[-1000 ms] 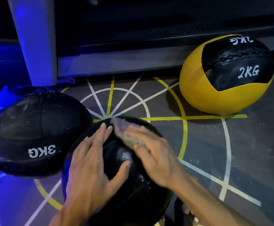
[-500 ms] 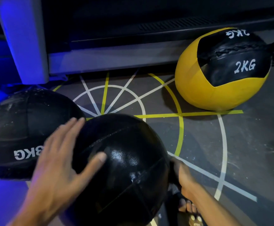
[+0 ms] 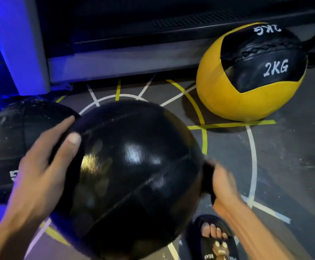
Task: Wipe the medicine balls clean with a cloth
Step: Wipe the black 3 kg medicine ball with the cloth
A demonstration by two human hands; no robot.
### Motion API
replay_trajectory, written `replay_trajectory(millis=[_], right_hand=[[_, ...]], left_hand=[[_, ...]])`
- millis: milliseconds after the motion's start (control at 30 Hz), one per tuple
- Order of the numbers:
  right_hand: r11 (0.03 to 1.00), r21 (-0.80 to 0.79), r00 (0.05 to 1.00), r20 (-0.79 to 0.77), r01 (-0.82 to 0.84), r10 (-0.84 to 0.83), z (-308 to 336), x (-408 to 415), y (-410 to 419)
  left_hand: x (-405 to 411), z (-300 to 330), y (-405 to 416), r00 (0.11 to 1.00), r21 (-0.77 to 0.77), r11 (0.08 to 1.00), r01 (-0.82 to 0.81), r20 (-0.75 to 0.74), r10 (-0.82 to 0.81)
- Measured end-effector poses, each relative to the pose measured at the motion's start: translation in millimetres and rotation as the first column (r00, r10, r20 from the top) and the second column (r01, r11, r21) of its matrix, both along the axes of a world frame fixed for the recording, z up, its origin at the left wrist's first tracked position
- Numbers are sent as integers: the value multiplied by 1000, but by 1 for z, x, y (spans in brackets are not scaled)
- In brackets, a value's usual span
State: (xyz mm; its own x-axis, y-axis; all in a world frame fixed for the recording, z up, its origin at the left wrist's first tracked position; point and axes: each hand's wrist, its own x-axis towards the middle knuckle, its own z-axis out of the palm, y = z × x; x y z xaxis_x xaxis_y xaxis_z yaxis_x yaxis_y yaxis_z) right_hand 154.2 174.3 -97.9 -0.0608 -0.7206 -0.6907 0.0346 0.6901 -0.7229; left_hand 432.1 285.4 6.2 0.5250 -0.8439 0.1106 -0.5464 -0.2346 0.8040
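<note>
Here, mid-turn on the black ball point(image 3: 134, 175), which fills the lower middle of the view, blurred by motion. Hard to say whether lifted clear of the floor point(image 3: 284, 156) or only rolled on it.

Left hand point(image 3: 40, 177) flat on the ball's left flank, fingers spread and straight, thumb pressed to the skin; pressing, not clutching. Right hand point(image 3: 222, 182) at the ball's right edge, apparently curled round a dark strip point(image 3: 207, 177) there. Cannot tell whether strap or something else, nor how firm the hold, with the fingers hidden behind the ball. No sign of the cloth anywhere; perhaps tucked under that right hand, perhaps behind the ball.

Likely troubles, judged from this:
- Slipping off the left palm, given a glossy surface and only open-palm pressure on that side.
- Dropping onto the sandalled foot point(image 3: 214, 235), just below and right of the ball, if the right-side hold gives.
- Bumping the dusty ball point(image 3: 12, 147), close against the black ball's left side, and picking its white grime back up on a cleaned patch.
- Missing the underside or the seams through turning too fast.

Little risk to the yellow ball point(image 3: 250, 76), well apart, up and right of the black ball.
</note>
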Motion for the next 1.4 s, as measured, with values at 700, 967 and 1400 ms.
replay_trajectory(millis=[700,967,1400], right_hand=[[747,-584,945,-256,-319,204,20,28,-91],[719,-612,944,-233,-329,233,-11,29,-86],[-149,-495,483,-869,-856,108,22,56,-66]], left_hand=[[34,-74,-119,978,-30,991,132,-160,-135],[14,-69,-114,984,22,986,164,70,-166],[-16,-86,-71,972,-66,985,158,184,-144]])
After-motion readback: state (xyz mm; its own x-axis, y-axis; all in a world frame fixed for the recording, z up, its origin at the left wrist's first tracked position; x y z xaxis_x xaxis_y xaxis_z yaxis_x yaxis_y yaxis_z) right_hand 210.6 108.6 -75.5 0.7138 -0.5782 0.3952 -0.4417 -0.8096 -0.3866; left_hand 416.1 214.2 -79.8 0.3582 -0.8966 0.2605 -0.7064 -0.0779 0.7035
